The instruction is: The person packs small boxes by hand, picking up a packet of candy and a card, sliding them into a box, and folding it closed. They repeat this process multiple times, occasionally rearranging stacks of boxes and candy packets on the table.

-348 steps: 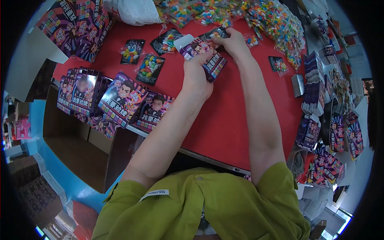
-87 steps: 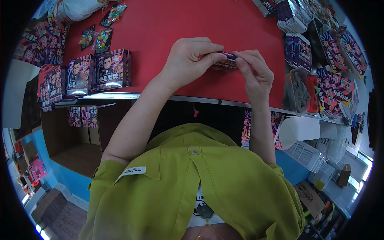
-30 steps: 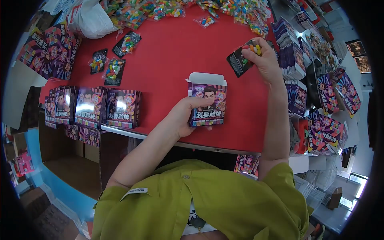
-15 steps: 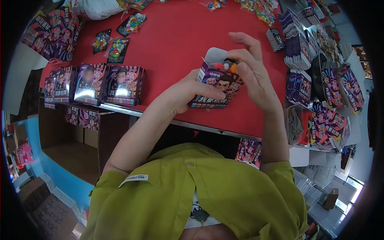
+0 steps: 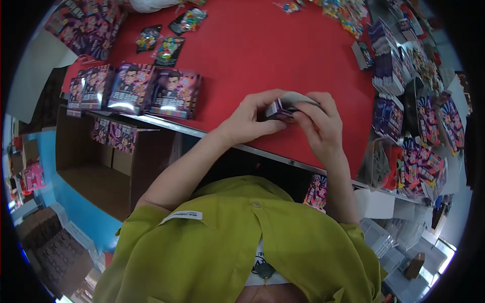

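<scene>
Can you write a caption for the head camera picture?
Both hands, left hand and right hand, grip a small purple box over the red table.

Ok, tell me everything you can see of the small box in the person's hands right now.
The small box is purple printed cardboard with a pale flap on top, folded down or nearly so. It is held above the near part of the red table, mostly hidden. The left hand grips its left side, thumb on the front; the right hand covers its right side, fingers on the flap. Its print and contents cannot be made out.
</scene>
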### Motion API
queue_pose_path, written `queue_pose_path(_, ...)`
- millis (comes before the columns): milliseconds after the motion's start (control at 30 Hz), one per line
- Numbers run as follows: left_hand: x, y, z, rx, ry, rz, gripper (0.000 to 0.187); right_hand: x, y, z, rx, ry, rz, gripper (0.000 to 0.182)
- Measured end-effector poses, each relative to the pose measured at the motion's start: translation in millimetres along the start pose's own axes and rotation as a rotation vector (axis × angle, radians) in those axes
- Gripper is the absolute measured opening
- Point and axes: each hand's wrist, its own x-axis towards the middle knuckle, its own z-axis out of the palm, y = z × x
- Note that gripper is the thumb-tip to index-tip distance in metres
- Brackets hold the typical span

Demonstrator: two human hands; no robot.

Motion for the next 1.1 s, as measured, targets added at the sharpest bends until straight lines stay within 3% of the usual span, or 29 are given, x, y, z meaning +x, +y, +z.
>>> queue_pose_path(33, -7.3, -0.3, -5.7, -0.077, -0.015, 0.031, 0.051, -0.5, -4.6, 5.1, -0.134, 0.094, -0.075, 0.016)
queue_pose_path(167, -11.7, -1.4, -4.8, -0.202, 0.105, 0.020, 0.038, -1.0, -23.2, 13.0, -0.176, 0.081, -0.069, 0.018)
queue_pose_path(233, -11.4, 0.8, -4.6, -0.182, 0.107, 0.039, 0.035, -4.1, -24.9, 15.7, 0.010, 0.058, 0.136, 0.020)
queue_pose_path(267, -12.3, 1.5, -3.6, -0.185, 0.103, 0.025, 0.035, -3.8, -26.6, 18.8, 0.013, 0.051, 0.137, 0.020)
queue_pose_path(333, -14.8, 0.8, 2.2, -0.219, 0.086, -0.011, 0.036, -7.3, -29.3, 22.7, 0.397, 0.167, 0.389, 0.021)
queue_pose_path(367, -15.5, 0.3, 2.6, -0.198, 0.106, 0.007, 0.035, -10.7, -30.1, 25.0, 0.378, 0.169, 0.418, 0.021)
queue_pose_path(467, -16.0, 1.3, 5.3, -0.182, 0.102, -0.001, 0.031, -20.4, -13.2, 32.6, 0.159, 0.184, 0.123, 0.017)
queue_pose_path(500, -15.0, 0.1, 6.5, -0.111, 0.115, 0.047, 0.031, -22.2, -12.4, 30.8, 0.144, 0.186, 0.140, 0.017)
queue_pose_path(600, -13.1, 2.9, 9.5, -0.086, 0.182, 0.061, 0.024, -19.3, -19.6, 40.2, 0.334, 0.229, 0.031, 0.020)
queue_pose_path(667, -13.0, 5.7, 12.2, -0.133, 0.226, 0.050, 0.024, -18.2, -21.3, 48.8, 0.687, 0.489, -0.026, 0.024)
queue_pose_path(700, -13.0, 6.6, 13.8, -0.136, 0.220, 0.047, 0.024, -20.5, -17.5, 45.4, 0.681, 0.493, -0.022, 0.024)
queue_pose_path(767, -13.5, 7.2, 15.7, -0.163, 0.215, 0.064, 0.024, -26.8, -8.7, 37.0, 0.915, 0.346, 0.284, 0.024)
queue_pose_path(867, -14.8, 6.3, 14.7, -0.129, 0.217, 0.071, 0.025, -31.8, -3.5, 38.1, 1.166, 0.341, 0.351, 0.024)
queue_pose_path(900, -14.2, 5.6, 16.9, -0.129, 0.216, 0.070, 0.025, -35.2, -2.6, 36.4, 1.165, 0.343, 0.351, 0.024)
queue_pose_path(967, -14.9, 8.9, 17.2, -0.074, 0.211, 0.190, 0.025, -39.5, -0.3, 34.6, 0.352, 0.219, 0.099, 0.028)
queue_pose_path(1100, -12.0, 2.1, 6.7, 0.283, 0.102, 0.452, 0.021, -45.4, 4.0, 32.7, 0.311, 0.259, 0.028, 0.041)
